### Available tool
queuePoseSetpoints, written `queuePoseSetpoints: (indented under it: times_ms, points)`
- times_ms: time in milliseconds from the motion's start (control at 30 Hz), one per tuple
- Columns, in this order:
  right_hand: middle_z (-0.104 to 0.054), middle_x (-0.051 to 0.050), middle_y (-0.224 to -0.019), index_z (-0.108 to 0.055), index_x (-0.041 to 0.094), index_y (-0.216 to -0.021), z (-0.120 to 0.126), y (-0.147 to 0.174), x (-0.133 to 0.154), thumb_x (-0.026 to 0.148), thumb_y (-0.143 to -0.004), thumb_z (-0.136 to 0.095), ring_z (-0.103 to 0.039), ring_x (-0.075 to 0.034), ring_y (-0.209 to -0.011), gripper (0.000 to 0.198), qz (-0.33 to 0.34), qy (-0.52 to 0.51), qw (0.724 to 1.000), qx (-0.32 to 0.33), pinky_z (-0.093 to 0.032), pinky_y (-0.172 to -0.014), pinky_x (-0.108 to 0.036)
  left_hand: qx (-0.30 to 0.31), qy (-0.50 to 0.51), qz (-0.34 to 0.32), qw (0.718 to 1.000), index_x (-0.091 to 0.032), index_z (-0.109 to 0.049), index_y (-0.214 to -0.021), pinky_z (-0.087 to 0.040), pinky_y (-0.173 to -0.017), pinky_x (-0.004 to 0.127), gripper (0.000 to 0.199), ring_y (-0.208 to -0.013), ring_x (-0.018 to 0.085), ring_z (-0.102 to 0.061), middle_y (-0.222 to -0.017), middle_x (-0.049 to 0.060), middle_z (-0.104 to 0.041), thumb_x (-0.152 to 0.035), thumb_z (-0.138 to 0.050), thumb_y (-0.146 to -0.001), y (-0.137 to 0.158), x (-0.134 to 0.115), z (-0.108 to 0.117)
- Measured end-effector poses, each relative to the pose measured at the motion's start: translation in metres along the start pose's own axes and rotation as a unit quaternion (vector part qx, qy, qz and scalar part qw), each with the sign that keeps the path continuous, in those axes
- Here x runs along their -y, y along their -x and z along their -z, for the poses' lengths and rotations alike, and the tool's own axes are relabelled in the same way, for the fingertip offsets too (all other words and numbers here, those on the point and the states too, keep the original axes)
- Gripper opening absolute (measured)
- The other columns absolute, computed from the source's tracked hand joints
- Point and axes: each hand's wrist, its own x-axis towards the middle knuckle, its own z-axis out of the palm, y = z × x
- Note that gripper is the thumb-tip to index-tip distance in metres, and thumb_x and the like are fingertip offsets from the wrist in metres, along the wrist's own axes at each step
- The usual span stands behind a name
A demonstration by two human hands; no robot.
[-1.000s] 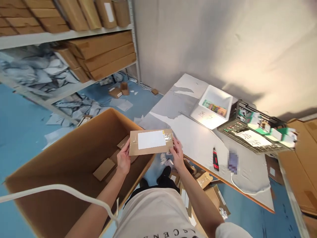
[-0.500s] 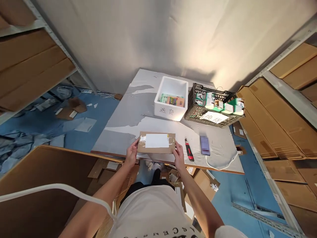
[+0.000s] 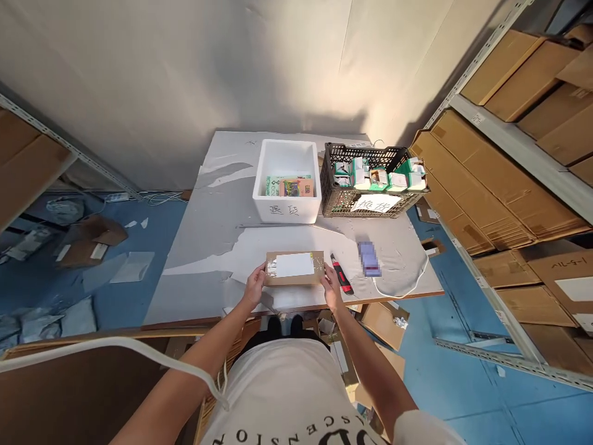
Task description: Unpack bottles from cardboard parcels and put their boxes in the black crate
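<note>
Between my two hands is a small brown cardboard box (image 3: 296, 280) with a white label and clear tape on its top. My left hand (image 3: 254, 286) grips its left end, and my right hand (image 3: 330, 287) closes on the right end. The box is at the near part of the table (image 3: 194, 247); whether it rests there or is held just above, I cannot tell. Right beside my right hand lies a red and black utility knife (image 3: 341, 274). Farther right is a phone (image 3: 369, 258), its screen blurred, with a white cable attached.
A white foam bin (image 3: 287, 210) holding flat colourful packets stands at the back of the table. Next to it is a black plastic crate (image 3: 328, 185) of green and white boxes. Shelves of cartons (image 3: 500, 179) line the right side. A large open carton (image 3: 92, 377) is at lower left.
My view has turned to the right, so the table and its bins appear farther left. Both hands keep hold of the cardboard box, which now sits farther in over the table.
</note>
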Motion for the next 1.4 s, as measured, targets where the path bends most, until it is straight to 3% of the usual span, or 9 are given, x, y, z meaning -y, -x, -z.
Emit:
queuePoseSetpoints:
  times_ms: [400,600,733,833,900,1000,1100,1233,1400]
  points:
    - [-0.056,-0.011,-0.122,-0.058,0.022,-0.127,-0.004,-0.004,-0.002,0.043,-0.077,-0.059,-0.054,-0.022,-0.109,0.054,-0.028,0.009,1.0,0.009,-0.049,-0.088,-0.036,0.055,0.019,0.039,0.998,-0.012,-0.053,-0.129,-0.043,-0.1,0.043,0.085,-0.126,0.032,-0.05,-0.135,0.019,-0.053,-0.072,-0.061,-0.069,-0.013,0.016,0.022]
    - [-0.053,-0.013,-0.127,-0.052,0.02,-0.132,0.014,-0.014,-0.01,0.047,-0.081,-0.052,-0.053,-0.023,-0.111,0.057,-0.05,0.085,0.995,-0.004,-0.047,-0.091,-0.036,0.049,-0.093,0.012,0.994,-0.013,-0.051,-0.131,-0.037,-0.108,0.043,0.08,-0.127,0.029,-0.048,-0.137,0.017,-0.052,-0.066,-0.062,-0.071,-0.021,0.015,0.021]
    - [-0.056,-0.016,-0.123,-0.052,0.015,-0.13,0.038,-0.029,-0.023,0.037,-0.083,-0.05,-0.05,-0.028,-0.115,0.052,-0.116,0.318,0.94,-0.047,-0.041,-0.097,-0.042,0.038,-0.237,-0.026,0.971,-0.018,-0.044,-0.138,-0.035,-0.11,0.043,0.073,-0.132,0.028,-0.044,-0.143,0.014,-0.046,-0.05,-0.065,-0.076,-0.015,0.004,0.018]
    - [-0.053,-0.018,-0.125,-0.047,0.017,-0.134,0.047,-0.035,-0.039,0.03,-0.075,-0.063,-0.045,-0.032,-0.123,0.062,-0.166,0.441,0.882,-0.01,-0.041,-0.096,-0.043,0.058,-0.362,-0.119,0.923,-0.017,-0.042,-0.14,-0.03,-0.114,0.043,0.064,-0.139,0.028,-0.034,-0.15,0.013,-0.037,-0.042,-0.057,-0.083,0.0,-0.007,0.015]
    - [-0.051,-0.019,-0.128,-0.041,0.018,-0.138,0.048,-0.036,-0.048,0.028,-0.073,-0.066,-0.043,-0.033,-0.125,0.07,-0.166,0.466,0.869,0.004,-0.041,-0.096,-0.044,0.11,-0.407,-0.181,0.889,-0.016,-0.043,-0.139,-0.026,-0.115,0.045,0.059,-0.142,0.027,-0.028,-0.152,0.014,-0.032,-0.039,-0.054,-0.085,0.011,-0.012,0.013]
    - [-0.047,-0.021,-0.134,-0.036,0.015,-0.142,0.042,-0.036,-0.055,0.025,-0.076,-0.06,-0.039,-0.034,-0.13,0.071,-0.122,0.465,0.877,-0.003,-0.039,-0.1,-0.047,0.137,-0.437,-0.208,0.864,-0.017,-0.037,-0.143,-0.022,-0.115,0.051,0.066,-0.144,0.029,-0.021,-0.155,0.014,-0.026,-0.037,-0.056,-0.084,0.019,-0.01,0.012]
    - [-0.045,-0.017,-0.139,-0.041,0.014,-0.139,0.031,-0.036,-0.052,0.024,-0.077,-0.054,-0.037,-0.031,-0.133,0.064,-0.044,0.427,0.901,0.055,-0.034,-0.106,-0.047,0.077,-0.429,-0.12,0.892,-0.011,-0.022,-0.148,-0.026,-0.114,0.05,0.09,-0.143,0.033,-0.023,-0.155,0.019,-0.02,-0.038,-0.066,-0.075,0.012,0.005,0.016]
    - [-0.055,-0.014,-0.13,-0.053,0.018,-0.127,0.019,-0.034,-0.042,0.034,-0.076,-0.058,-0.05,-0.028,-0.121,0.053,-0.008,0.282,0.937,0.204,-0.041,-0.101,-0.042,0.092,-0.346,0.001,0.934,-0.009,-0.033,-0.144,-0.041,-0.104,0.044,0.08,-0.125,0.03,-0.051,-0.139,0.018,-0.05,-0.032,-0.063,-0.074,-0.004,0.025,0.027]
    - [-0.065,-0.009,-0.099,-0.063,0.021,-0.109,0.013,-0.033,-0.024,0.052,-0.087,-0.044,-0.059,-0.021,-0.093,0.043,-0.027,0.226,0.959,0.17,-0.048,-0.081,-0.032,0.071,-0.284,-0.019,0.956,-0.014,-0.058,-0.126,-0.051,-0.088,0.036,0.055,-0.1,0.025,-0.066,-0.114,0.009,-0.069,-0.046,-0.056,-0.081,-0.013,0.016,0.037]
